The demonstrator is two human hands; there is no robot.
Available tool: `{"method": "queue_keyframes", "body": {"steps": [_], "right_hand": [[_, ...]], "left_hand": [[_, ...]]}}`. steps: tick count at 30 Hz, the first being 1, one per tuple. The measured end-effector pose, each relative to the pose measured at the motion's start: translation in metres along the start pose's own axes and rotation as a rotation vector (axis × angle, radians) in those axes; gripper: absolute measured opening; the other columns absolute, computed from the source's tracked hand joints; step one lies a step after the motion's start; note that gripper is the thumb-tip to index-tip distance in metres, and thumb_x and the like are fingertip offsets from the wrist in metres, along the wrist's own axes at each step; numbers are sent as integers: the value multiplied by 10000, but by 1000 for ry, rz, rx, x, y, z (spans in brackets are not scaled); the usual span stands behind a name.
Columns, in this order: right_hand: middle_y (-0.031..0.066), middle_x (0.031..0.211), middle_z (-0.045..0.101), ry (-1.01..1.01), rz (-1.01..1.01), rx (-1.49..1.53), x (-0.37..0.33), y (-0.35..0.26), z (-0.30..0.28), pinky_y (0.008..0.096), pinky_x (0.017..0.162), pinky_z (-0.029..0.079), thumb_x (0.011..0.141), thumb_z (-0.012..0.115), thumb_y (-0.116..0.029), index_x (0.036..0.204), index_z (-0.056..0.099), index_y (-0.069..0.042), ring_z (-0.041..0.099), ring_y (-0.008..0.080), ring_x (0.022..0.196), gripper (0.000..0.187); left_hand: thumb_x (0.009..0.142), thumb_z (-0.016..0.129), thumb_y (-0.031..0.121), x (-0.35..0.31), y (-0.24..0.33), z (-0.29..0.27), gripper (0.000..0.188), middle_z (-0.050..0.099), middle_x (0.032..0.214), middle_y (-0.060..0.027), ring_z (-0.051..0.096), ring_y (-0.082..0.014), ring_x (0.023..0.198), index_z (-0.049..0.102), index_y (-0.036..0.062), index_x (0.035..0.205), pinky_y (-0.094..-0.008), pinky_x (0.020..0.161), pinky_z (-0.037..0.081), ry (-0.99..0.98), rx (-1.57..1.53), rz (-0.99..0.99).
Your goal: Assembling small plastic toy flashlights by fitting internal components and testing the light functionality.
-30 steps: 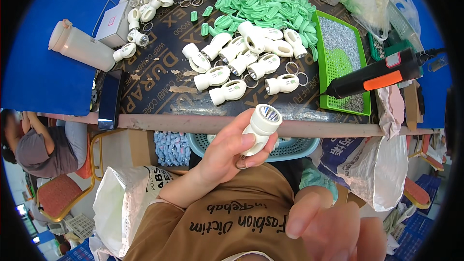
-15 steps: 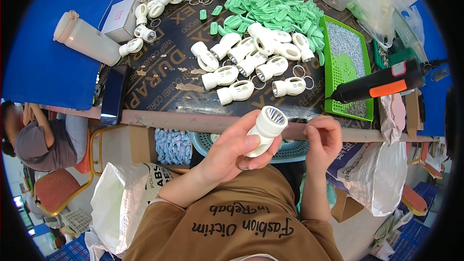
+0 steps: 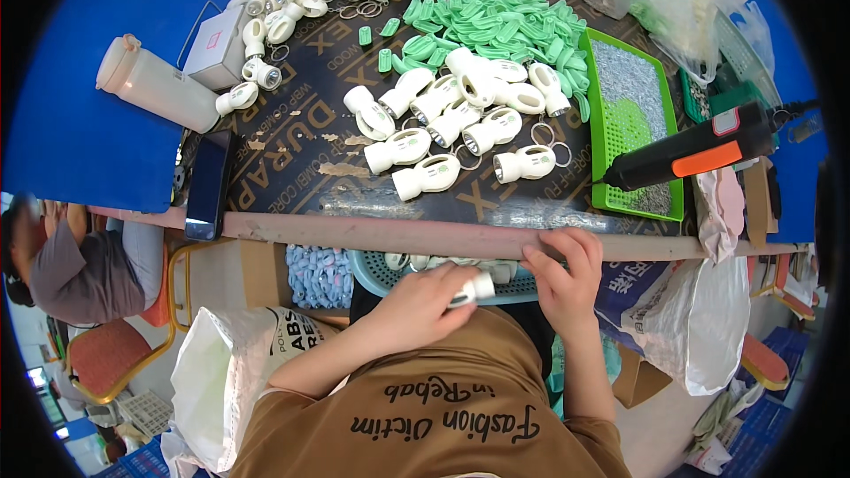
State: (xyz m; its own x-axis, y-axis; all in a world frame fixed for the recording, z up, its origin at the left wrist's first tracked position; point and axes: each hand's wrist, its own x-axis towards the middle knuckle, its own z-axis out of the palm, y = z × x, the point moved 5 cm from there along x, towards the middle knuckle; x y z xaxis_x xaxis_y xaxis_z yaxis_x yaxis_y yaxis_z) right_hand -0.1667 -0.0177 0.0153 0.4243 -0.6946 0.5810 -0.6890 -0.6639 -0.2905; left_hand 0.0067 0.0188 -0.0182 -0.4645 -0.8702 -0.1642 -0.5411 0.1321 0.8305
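Note:
A white flashlight keychain (image 3: 474, 290) is gripped in my left hand (image 3: 421, 303), low in front of my body. My fingers cover much of its handle, and its round head points to the right. My right hand (image 3: 568, 279) is beside the table's front edge with its fingers loosely bent and apart. Nothing shows between them. Just beyond both hands, several white flashlights (image 3: 425, 177) with metal rings lie on the dark tabletop. Under the table edge, a blue-grey basket (image 3: 376, 276) holds more pale parts, partly hidden by my hands.
Green plastic pieces (image 3: 505, 22) are heaped behind the flashlights. A black-and-orange power screwdriver (image 3: 699, 155) hangs over a green tray (image 3: 677, 199) of small metal parts. A phone (image 3: 210, 186) and white bottle (image 3: 150, 84) are at left. Bags flank me; another person (image 3: 84, 252) sits left.
My left hand has lowered the flashlight toward my body and tipped its head rightward. My right hand has moved slightly down and left. The table view has shifted a little.

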Motion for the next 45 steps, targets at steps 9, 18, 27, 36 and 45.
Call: {"method": "queue_keyframes", "body": {"steps": [9, 18, 27, 36, 45], "right_hand": [[33, 827, 534, 114, -94, 43, -8, 4, 3, 413, 724, 407, 598, 736, -117, 761, 584, -100, 539, 246, 829, 224], [30, 818, 535, 154, -34, 98, -13, 7, 8, 384, 717, 407, 614, 754, -122, 742, 564, -113, 542, 239, 812, 229], [55, 865, 548, 47, 64, 126, -4, 1, -2, 385, 748, 411, 656, 747, -108, 845, 585, -90, 546, 261, 846, 250], [148, 1093, 470, 214, 232, 380, 29, -15, -16, 350, 865, 418, 725, 719, -46, 1128, 458, -33, 493, 269, 967, 480], [117, 1129, 457, 138, 368, 1201, 46, -9, -8, 307, 921, 393, 807, 606, 12, 1181, 404, -28, 486, 181, 1031, 427]], "left_hand": [[794, 661, 179, 0, 35, -30, 293, 612, 961, -132, 594, -320, 836, 602, 16, 1030, -370, 748, 500, 48, 143, 206], [793, 592, 78, 125, 87, -72, 160, 589, 815, -136, 592, -312, 792, 536, 5, 924, -400, 672, 477, 191, 639, 507], [799, 621, 142, 134, 72, -67, 312, 588, 738, -115, 619, -248, 656, 519, 32, 1072, -380, 564, 485, 181, 536, 323], [950, 511, 194, 73, 55, -43, 379, 516, 975, -18, 554, -80, 892, 389, 68, 1286, -222, 707, 513, -32, -1089, 77], [771, 729, 102, 51, 51, -69, 657, 495, 1162, -78, 518, -171, 1082, 410, 55, 1343, -298, 916, 434, 110, -814, 349]]}}
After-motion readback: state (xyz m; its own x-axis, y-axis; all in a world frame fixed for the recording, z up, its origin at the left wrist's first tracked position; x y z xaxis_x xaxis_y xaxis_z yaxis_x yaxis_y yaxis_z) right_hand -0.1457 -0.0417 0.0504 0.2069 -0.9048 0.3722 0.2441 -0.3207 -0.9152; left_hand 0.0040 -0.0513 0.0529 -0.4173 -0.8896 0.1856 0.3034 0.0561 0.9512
